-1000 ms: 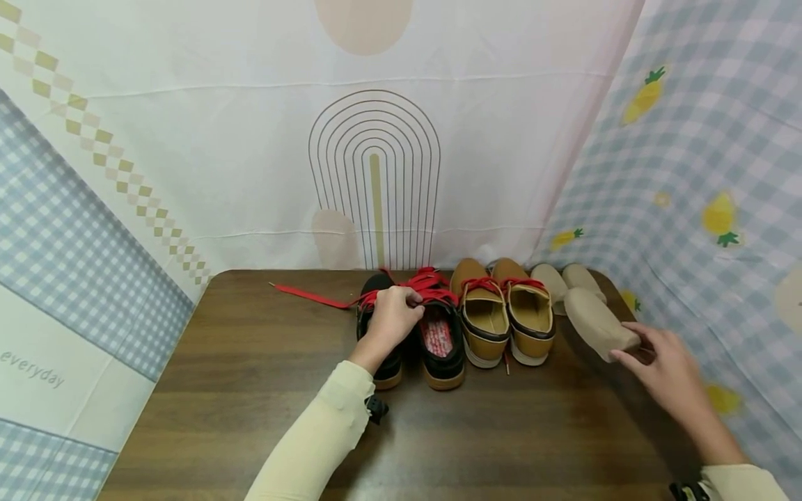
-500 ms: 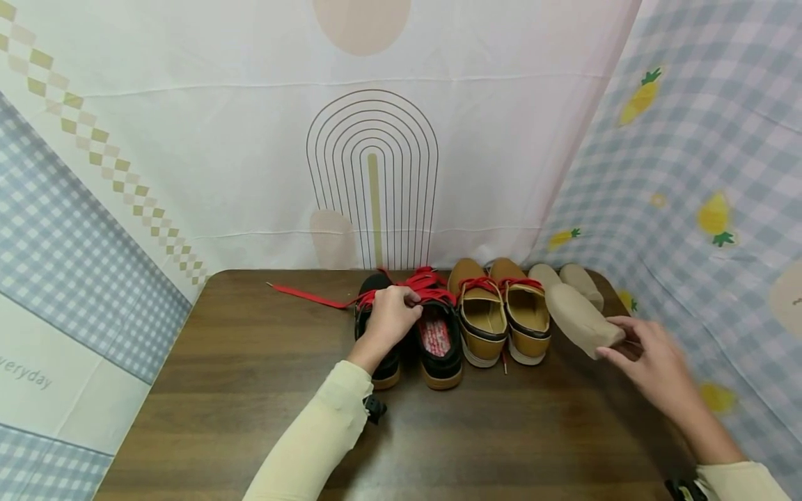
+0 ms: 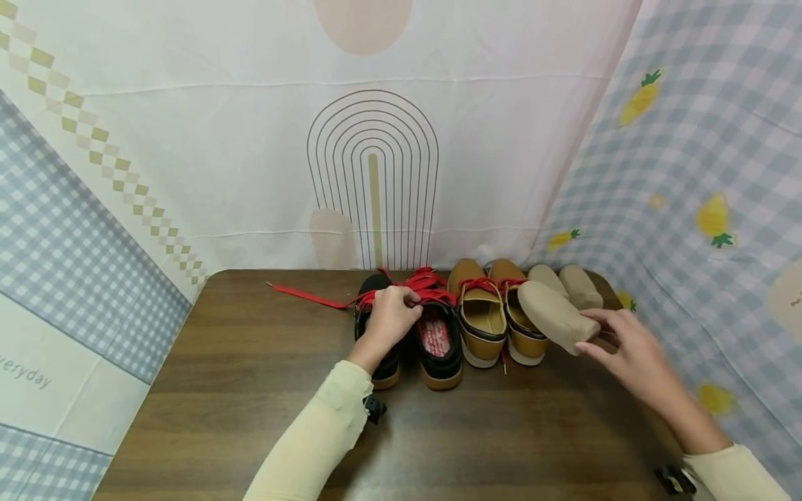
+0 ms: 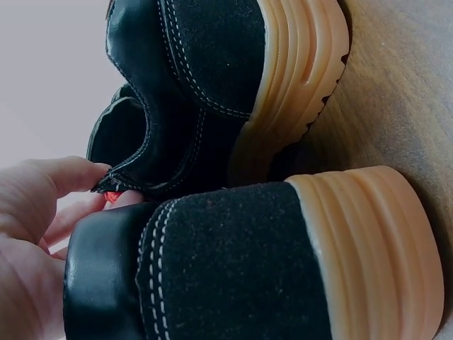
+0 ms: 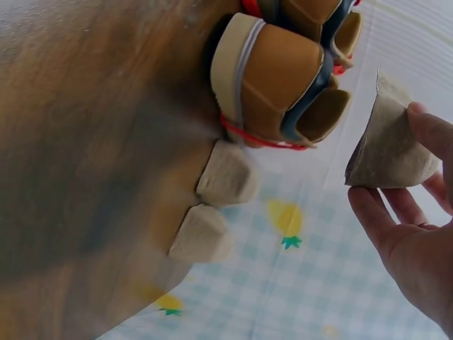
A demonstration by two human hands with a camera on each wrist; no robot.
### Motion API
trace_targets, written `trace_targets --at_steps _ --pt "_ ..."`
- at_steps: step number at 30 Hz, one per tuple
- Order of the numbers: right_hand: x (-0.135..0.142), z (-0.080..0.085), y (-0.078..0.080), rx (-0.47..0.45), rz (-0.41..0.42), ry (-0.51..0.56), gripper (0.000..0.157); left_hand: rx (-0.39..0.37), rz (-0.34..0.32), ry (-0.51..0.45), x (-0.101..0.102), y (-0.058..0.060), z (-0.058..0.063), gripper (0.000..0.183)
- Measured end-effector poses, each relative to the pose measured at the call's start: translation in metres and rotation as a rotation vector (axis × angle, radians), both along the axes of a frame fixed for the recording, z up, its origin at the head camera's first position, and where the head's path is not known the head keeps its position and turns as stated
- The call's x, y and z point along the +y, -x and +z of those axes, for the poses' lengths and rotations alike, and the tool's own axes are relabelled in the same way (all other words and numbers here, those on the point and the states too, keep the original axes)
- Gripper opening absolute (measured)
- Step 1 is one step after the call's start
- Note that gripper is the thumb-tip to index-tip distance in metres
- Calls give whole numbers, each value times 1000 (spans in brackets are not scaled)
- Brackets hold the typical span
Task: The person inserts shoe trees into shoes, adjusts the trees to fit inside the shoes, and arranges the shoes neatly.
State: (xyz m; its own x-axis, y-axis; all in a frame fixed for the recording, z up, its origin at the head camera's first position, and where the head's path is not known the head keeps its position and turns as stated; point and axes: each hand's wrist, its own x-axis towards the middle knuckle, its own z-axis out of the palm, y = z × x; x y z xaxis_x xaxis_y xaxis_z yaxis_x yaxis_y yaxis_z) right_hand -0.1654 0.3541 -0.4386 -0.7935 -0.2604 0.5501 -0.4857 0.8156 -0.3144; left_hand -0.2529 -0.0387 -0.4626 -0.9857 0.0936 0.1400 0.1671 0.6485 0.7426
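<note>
My left hand (image 3: 390, 316) reaches over the left black shoe (image 3: 386, 372). In the left wrist view its thumb and fingers pinch the collar edge of the right black shoe (image 4: 212, 49), where a bit of red lace shows. My right hand (image 3: 635, 355) holds a beige molded-pulp shoe insert (image 3: 554, 316) by its narrow end, raised off the table. The insert's rounded end overlaps the right tan shoe (image 3: 525, 348) in the head view. In the right wrist view, fingers and thumb grip the insert (image 5: 393, 138) from both sides.
Left of the right tan shoe stands the other tan shoe (image 3: 482, 344), also red-laced. Two more pulp inserts (image 3: 581, 287) lie at the table's back right corner. A loose red lace (image 3: 307, 296) stretches left across the brown table (image 3: 250, 417). Patterned cloth (image 3: 250, 160) hangs behind.
My right hand has moved left with the shoe insert, from beside the tan shoes to over the right one. The left hand has stayed in place at the black shoe.
</note>
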Motion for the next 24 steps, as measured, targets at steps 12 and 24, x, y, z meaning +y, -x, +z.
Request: trace_targets --at_steps 12,24 --pt "-28 10 5 -44 136 52 64 -10 1 -8 0 -1 1 4" --pt "-48 15 7 -86 198 3 65 -20 -12 -15 -2 -1 1 5"
